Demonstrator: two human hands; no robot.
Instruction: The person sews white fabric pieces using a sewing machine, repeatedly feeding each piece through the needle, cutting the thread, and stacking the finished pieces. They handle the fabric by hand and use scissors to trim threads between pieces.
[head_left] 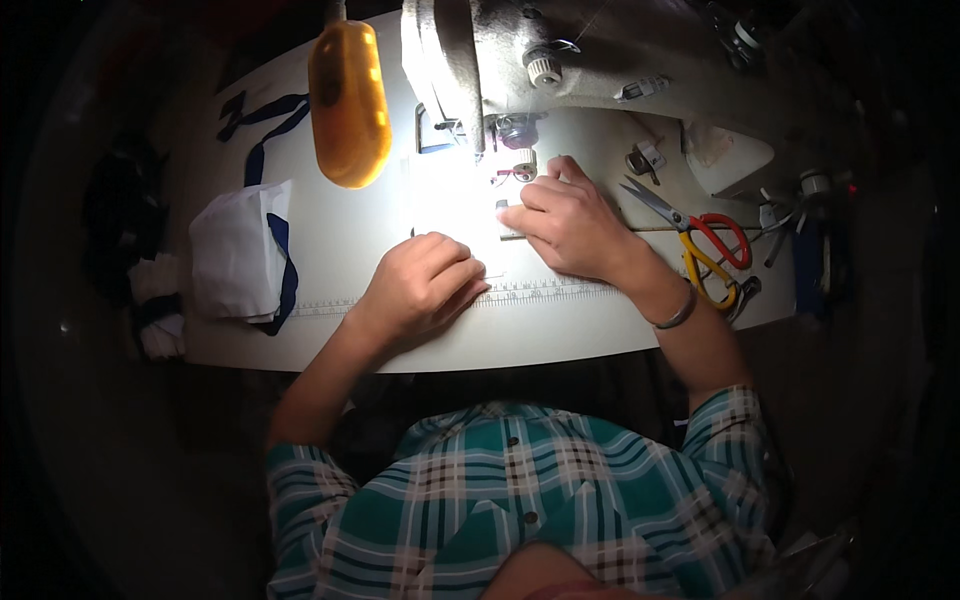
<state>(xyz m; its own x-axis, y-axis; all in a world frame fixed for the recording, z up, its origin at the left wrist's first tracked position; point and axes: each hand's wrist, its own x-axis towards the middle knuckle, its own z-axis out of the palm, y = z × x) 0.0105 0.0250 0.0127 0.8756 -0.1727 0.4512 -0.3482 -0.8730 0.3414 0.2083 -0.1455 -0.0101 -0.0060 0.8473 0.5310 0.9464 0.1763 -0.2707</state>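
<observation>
Under the head of the sewing machine (640, 75), a bright lamp washes out the middle of the table. My left hand (425, 285) rests left of the needle area, fingers curled together and tips turned down; glare hides what they may hold. Right of the needle, my right hand (570, 222) has its fingers bent inward, thumb beside a small dark piece (502, 204) at the plate. Whatever lies in its grip is too washed out to name. Just above that hand sits a white ridged knob (524, 162) on the machine.
Red-and-yellow-handled scissors (690, 222) lie right of my right hand. Folded white fabric (235, 255) with a navy strip (281, 262) is at the left. An orange lamp (348, 105) hangs over the table. A printed ruler (540, 292) runs along the near side.
</observation>
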